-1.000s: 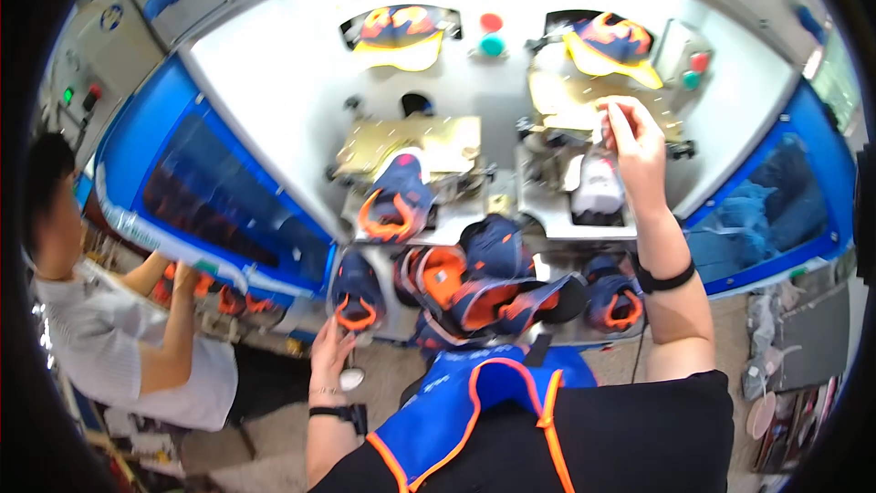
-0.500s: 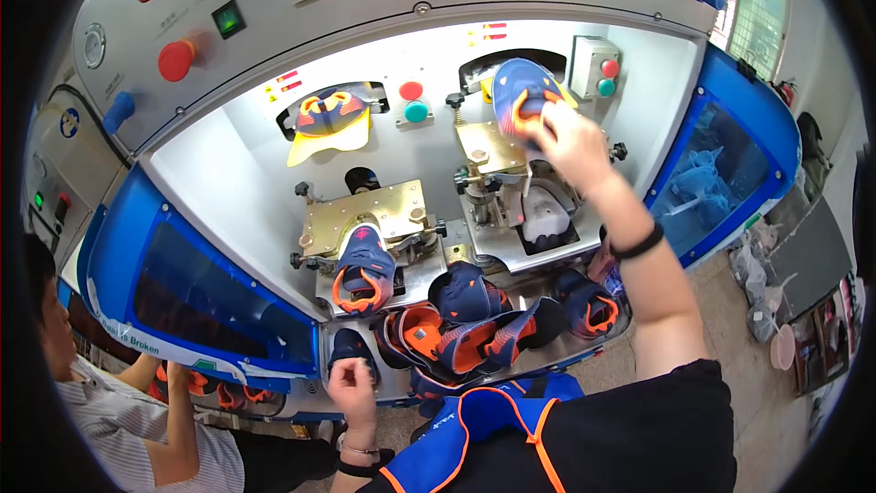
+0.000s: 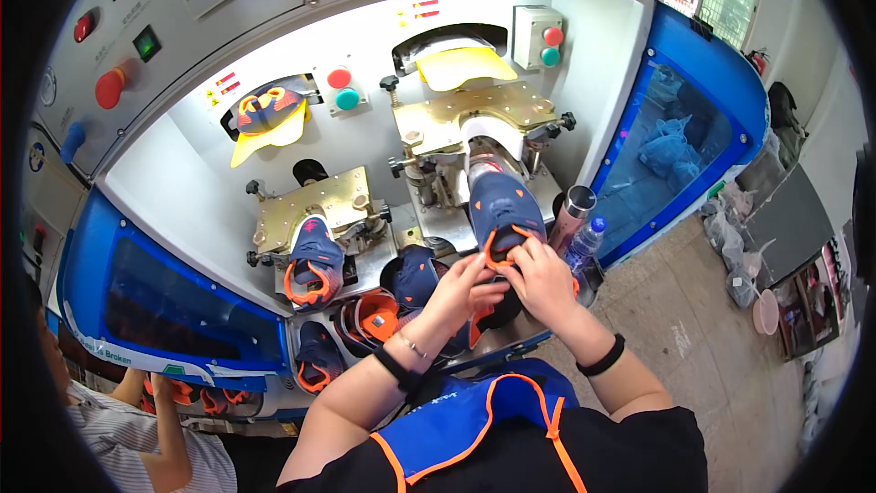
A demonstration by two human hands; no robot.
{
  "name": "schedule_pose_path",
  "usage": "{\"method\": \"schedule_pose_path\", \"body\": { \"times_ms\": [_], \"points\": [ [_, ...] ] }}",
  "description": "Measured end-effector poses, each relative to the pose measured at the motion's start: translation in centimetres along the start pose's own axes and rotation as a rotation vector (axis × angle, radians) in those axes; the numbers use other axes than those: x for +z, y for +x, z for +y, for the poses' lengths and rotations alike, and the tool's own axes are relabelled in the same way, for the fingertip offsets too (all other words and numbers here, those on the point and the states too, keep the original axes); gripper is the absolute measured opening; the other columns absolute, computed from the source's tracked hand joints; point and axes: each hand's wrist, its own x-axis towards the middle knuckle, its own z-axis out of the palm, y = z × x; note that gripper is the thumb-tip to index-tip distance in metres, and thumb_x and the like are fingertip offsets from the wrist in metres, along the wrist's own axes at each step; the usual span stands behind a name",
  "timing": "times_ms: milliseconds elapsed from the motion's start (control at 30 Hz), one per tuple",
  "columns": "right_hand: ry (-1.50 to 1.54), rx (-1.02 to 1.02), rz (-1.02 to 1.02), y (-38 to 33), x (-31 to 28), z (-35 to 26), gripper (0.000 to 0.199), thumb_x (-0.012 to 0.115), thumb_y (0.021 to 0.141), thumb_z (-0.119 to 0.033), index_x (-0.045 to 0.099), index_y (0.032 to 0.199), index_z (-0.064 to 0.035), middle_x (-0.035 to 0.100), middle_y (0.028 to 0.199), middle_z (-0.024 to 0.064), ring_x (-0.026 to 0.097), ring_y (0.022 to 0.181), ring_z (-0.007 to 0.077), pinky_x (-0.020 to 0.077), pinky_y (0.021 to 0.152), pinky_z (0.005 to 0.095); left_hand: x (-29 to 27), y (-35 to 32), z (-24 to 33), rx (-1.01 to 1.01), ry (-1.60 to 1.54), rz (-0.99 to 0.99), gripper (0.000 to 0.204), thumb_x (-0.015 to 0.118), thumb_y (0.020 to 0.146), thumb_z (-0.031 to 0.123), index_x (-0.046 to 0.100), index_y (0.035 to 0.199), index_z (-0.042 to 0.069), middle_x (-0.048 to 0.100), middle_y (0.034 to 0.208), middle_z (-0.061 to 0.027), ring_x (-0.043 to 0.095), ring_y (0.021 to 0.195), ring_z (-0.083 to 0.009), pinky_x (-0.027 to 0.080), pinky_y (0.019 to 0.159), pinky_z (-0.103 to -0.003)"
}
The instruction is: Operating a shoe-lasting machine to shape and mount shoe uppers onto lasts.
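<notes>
A navy shoe upper with orange edging sits on the right station of the machine, its toe end at the metal clamp. My right hand pinches the orange collar edge at its near end. Beside it my left hand has its thumb and finger at the same edge, the other fingers loosely curled. Another navy and orange upper rests on the left station, under a gold plate, with no hand on it.
Several more uppers fill the tray below. A yellow pad is at the back right; a left one carries an upper. A tumbler and bottle stand at right. Blue doors flank the opening; a co-worker's arm shows at left.
The upper from the back right pad is now down at the right station's clamp. My right hand came down and nearer with it; my left hand rose from the tray to join it.
</notes>
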Motion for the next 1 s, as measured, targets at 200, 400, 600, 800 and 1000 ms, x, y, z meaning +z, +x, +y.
{"method": "schedule_pose_path", "body": {
  "times_ms": [200, 400, 600, 800, 1000],
  "points": [
    [0.198, 0.104, -0.073, 3.8, -0.9, 2.5, 0.022, 0.072, 0.094, -0.03, 0.067, 0.1, -0.0094, 0.062, 0.1, 0.01, 0.066, 0.092, 0.0331, 0.0543, 0.076, 0.0448, 1.7, 5.2, -0.7, 0.064, -0.136, -0.002, 0.04, 0.067, 0.103, 0.041, 0.06, 0.123, 0.008, 0.072, 0.103, -0.0103, 0.075, 0.091, -0.0257, 0.065, 0.082, -0.036],
    [-0.108, -0.163, 0.195, 7.0, 0.4, 4.3, 0.044, 0.071, 0.093, -0.041, 0.068, 0.134, -0.0232, 0.053, 0.147, 0.0086, 0.053, 0.129, 0.0355, 0.0463, 0.103, 0.046, 2.0, 7.9, 0.1, 0.121, -0.051, 0.082, 0.052, 0.069, 0.101, 0.041, 0.048, 0.129, 0.003, 0.061, 0.109, -0.0093, 0.074, 0.087, -0.0272, 0.066, 0.074, -0.035],
    [0.199, -0.076, 0.036, 8.5, 3.0, 6.2, 0.031, 0.063, 0.101, -0.034, 0.073, 0.124, -0.0174, 0.066, 0.13, 0.0117, 0.06, 0.121, 0.0377, 0.0519, 0.102, 0.0467, 3.2, 8.5, -0.5, 0.153, -0.11, 0.125, 0.054, 0.067, 0.102, 0.046, 0.049, 0.13, 0.004, 0.063, 0.116, -0.011, 0.074, 0.088, -0.0275, 0.065, 0.073, -0.035],
    [0.216, -0.082, 0.048, 9.0, 3.1, 6.3, 0.027, 0.063, 0.1, -0.03, 0.074, 0.12, -0.0165, 0.068, 0.126, 0.0107, 0.062, 0.116, 0.037, 0.0527, 0.099, 0.0464, 3.5, 8.5, 0.4, 0.116, -0.069, 0.191, 0.05, 0.065, 0.101, 0.052, 0.057, 0.126, 0.008, 0.067, 0.107, -0.0094, 0.072, 0.085, -0.0241, 0.064, 0.075, -0.033],
    [0.196, -0.014, 0.079, 8.9, 3.5, 5.3, 0.024, 0.063, 0.1, -0.03, 0.074, 0.117, -0.017, 0.069, 0.123, 0.0101, 0.064, 0.111, 0.0377, 0.0535, 0.097, 0.0468, 2.3, 8.4, 1.0, 0.09, -0.012, 0.158, 0.059, 0.069, 0.099, 0.052, 0.05, 0.129, 0.005, 0.064, 0.115, -0.012, 0.074, 0.086, -0.0263, 0.065, 0.071, -0.033]
  ]
}}
